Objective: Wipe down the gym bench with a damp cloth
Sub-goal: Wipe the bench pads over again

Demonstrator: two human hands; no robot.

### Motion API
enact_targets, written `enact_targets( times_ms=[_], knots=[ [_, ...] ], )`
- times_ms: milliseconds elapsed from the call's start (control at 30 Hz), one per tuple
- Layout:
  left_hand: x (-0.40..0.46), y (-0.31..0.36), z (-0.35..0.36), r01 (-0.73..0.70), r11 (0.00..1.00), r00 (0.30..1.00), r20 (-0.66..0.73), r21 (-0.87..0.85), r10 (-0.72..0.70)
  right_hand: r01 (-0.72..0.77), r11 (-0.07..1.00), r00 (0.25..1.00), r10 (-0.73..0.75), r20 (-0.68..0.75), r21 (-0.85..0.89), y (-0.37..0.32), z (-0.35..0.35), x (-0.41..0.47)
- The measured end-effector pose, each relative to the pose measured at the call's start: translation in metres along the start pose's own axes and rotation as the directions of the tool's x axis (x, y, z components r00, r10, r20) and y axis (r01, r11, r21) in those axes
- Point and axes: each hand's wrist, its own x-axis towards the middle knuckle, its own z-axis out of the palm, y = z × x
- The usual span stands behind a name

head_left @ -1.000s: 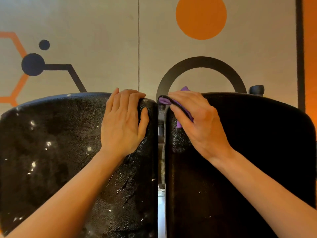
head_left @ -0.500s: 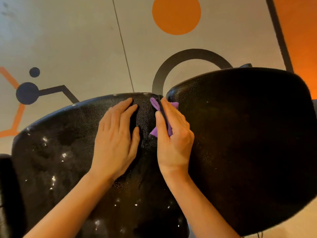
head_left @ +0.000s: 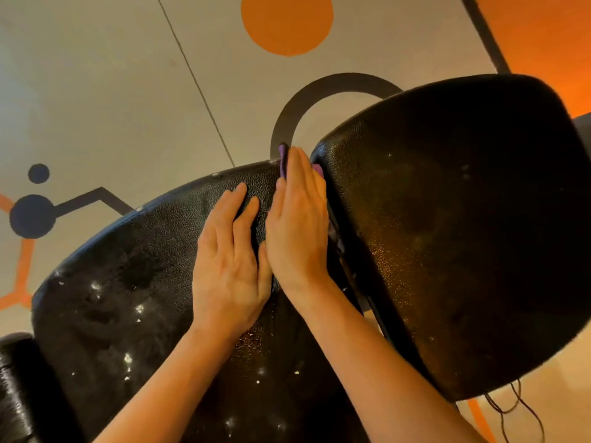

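Observation:
The gym bench has two black textured pads: a wet, glistening left pad [head_left: 128,298] and a drier right pad [head_left: 463,235], with a narrow gap between them. My left hand [head_left: 230,257] lies flat on the left pad near the gap, fingers straight. My right hand [head_left: 297,225] stands on edge in the gap, fingers straight, pressing a purple cloth [head_left: 283,161] against the pad's side. Only small bits of the cloth show past my fingertips and beside the right pad.
Below lies a beige floor [head_left: 112,91] with an orange circle [head_left: 286,20], a dark ring and hexagon lines. Another black pad [head_left: 16,394] sits at the lower left. Thin dark cords [head_left: 511,407] hang under the right pad. An orange area glows at the top right.
The view has tilted and shifted left. My right hand has turned onto its edge and slid deeper into the gap with the cloth. My left hand stays flat on the left pad.

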Motion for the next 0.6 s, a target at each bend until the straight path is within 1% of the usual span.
enact_targets(
  times_ms=[67,133,233,300,367,467,533,600],
  knots=[
    [0.0,0.0,0.0,-0.007,1.0,1.0,-0.018,-0.005,0.007,0.043,0.999,0.999,-0.043,0.01,0.027,0.007,-0.005,-0.007],
    [0.001,0.001,-0.001,-0.015,1.0,1.0,-0.024,-0.005,0.015,0.066,0.998,0.998,-0.067,0.018,0.02,0.024,-0.014,-0.033],
    [0.001,0.002,-0.002,-0.007,1.0,1.0,-0.023,-0.004,0.007,-0.013,0.999,0.999,0.015,0.045,-0.042,0.053,-0.03,-0.084],
    [0.001,0.003,-0.002,0.001,1.0,0.999,-0.032,-0.005,-0.001,-0.012,0.997,1.0,0.014,0.022,-0.075,0.06,-0.034,-0.102],
    [0.001,0.003,-0.001,-0.002,1.0,0.999,-0.043,-0.016,0.001,-0.04,0.997,0.999,0.04,0.006,-0.065,0.053,-0.028,-0.092],
    [0.0,0.003,0.001,-0.007,0.999,0.999,-0.041,-0.031,0.005,-0.072,0.995,0.997,0.07,-0.032,-0.075,0.026,-0.011,-0.046],
    [-0.001,0.002,0.001,0.0,0.999,0.999,-0.042,-0.042,-0.002,-0.051,0.994,0.998,0.047,-0.044,-0.093,0.018,-0.005,-0.025],
    [-0.001,0.002,0.002,-0.001,0.999,0.999,-0.044,-0.039,-0.001,-0.011,0.998,1.0,0.009,-0.03,-0.065,0.023,-0.006,-0.021]
  ],
)
